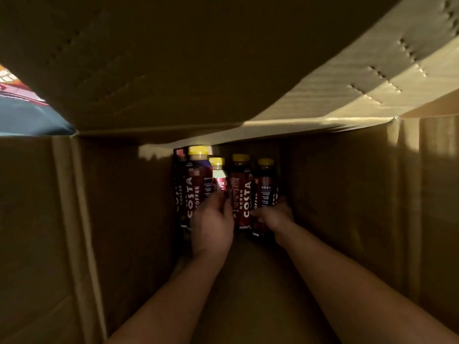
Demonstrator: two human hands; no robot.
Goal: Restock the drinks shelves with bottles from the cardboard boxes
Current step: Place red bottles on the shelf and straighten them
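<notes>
I am looking deep into a dim cardboard box (119,219). Several dark red Costa coffee bottles with yellow caps stand in a row at its far end. My left hand (212,225) is wrapped around the lower part of the second bottle from the left (196,184). My right hand (274,216) grips the base of the rightmost bottle (265,184). Between them stand a smaller-looking bottle (218,177) and a taller one (241,192). Another bottle (179,184) is half hidden at the far left.
The box walls close in on both sides, and a flap (347,78) folds over the top, lit at the right. Through a gap at the upper left shows a blue and red surface (22,108) outside the box. The box floor (248,294) lies bare between my forearms.
</notes>
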